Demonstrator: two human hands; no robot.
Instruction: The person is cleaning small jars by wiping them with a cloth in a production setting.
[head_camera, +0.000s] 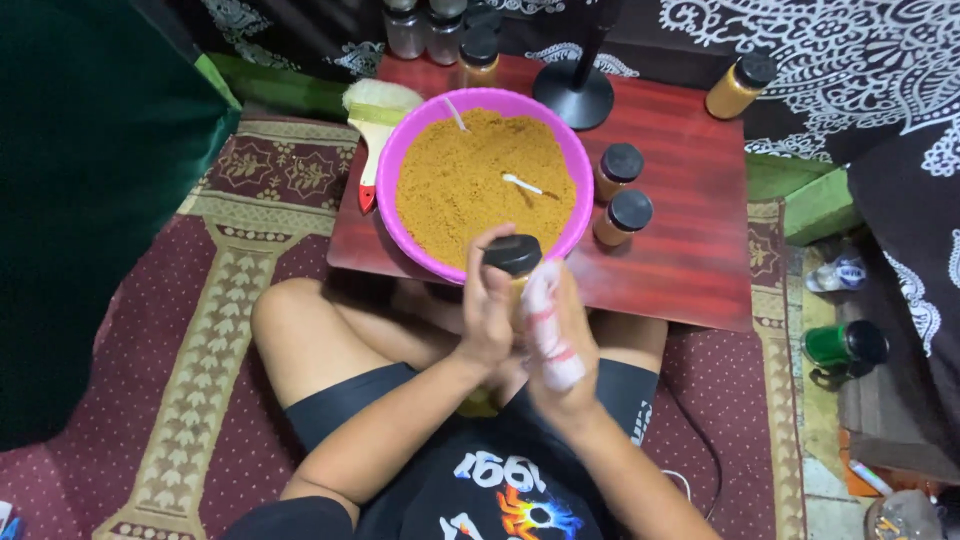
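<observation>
Both hands are on one small jar (513, 262). Left hand (487, 310) has its fingers curled around the side, black lid poking up above them. Right hand (556, 335) presses a white cloth (548, 320) flat against it, just this side of the pink bowl (420, 135).

Pink bowl (400, 160), orange-brown powder (470, 185), black-capped jar (513, 256), red table (690, 230)

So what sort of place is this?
Probably a home floor set up for packing spice: a patterned maroon carpet, a low red wooden table bearing a pink plastic basin of orange-brown powder, and small black-capped jars.
</observation>
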